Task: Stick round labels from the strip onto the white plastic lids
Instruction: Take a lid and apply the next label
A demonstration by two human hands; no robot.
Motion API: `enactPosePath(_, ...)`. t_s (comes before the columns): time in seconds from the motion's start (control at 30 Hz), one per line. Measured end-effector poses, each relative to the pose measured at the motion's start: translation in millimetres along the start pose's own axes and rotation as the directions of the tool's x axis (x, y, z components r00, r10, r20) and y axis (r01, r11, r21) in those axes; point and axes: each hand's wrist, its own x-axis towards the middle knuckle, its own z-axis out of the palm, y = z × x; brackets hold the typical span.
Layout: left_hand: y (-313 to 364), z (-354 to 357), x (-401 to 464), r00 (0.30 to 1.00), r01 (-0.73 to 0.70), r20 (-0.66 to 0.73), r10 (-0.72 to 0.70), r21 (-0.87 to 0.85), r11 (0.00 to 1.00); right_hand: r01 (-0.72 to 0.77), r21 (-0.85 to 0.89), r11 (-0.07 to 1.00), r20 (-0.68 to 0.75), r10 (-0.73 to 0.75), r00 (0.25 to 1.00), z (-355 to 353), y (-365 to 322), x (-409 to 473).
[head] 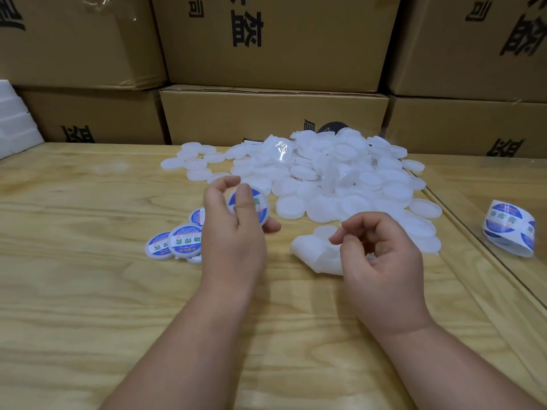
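My left hand [233, 232] holds a white lid [260, 207] with a blue round label on it, thumb pressing on its face. My right hand [381, 250] hovers over the table with fingers curled and nothing visible in them. Under it lies a curled white strip of empty backing paper [310, 250]. A big heap of plain white lids [325, 176] covers the table's middle rear. Several labelled lids [177, 242] lie in a small group left of my left hand. The label strip [510, 229], curled with blue round labels, rests at the right.
The wooden table [88, 291] has a seam running along its right side [485, 244]. Stacked cardboard boxes [272, 113] form a wall right behind the table. White foam pieces [14, 119] sit at the far left edge.
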Motion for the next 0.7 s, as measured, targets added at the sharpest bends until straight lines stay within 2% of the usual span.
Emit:
enactPosePath(0.1, 2, -18, 19, 0.999, -0.032, -0.015, 0.035, 0.164, 0.986, -0.01, 0.003, 1.0, -0.005, 0.01, 1.0, 0, 1, 0)
enactPosePath(0.23, 0, -49, 39, 0.996, 0.076, -0.062, -0.057, 0.356, 0.932, 0.003, -0.02, 1.0, -0.029, -0.003, 1.0, -1, 1, 1)
enactPosePath(0.4, -4, -75, 53, 0.981, 0.195, -0.14, -0.138, 0.62, 0.76, -0.004, -0.03, 1.0, -0.061, 0.002, 0.998, -1, 2, 2)
enactPosePath(0.57, -8, -93, 60, 0.941, 0.335, -0.238, -0.239, 0.741, 0.582, -0.022, -0.039, 0.999, -0.069, 0.02, 0.997, -2, 3, 2)
enactPosePath(0.7, -11, -95, 59, 0.947, 0.315, -0.214, -0.239, 0.763, 0.565, -0.041, -0.025, 0.999, -0.064, 0.04, 0.997, -2, 2, 2)
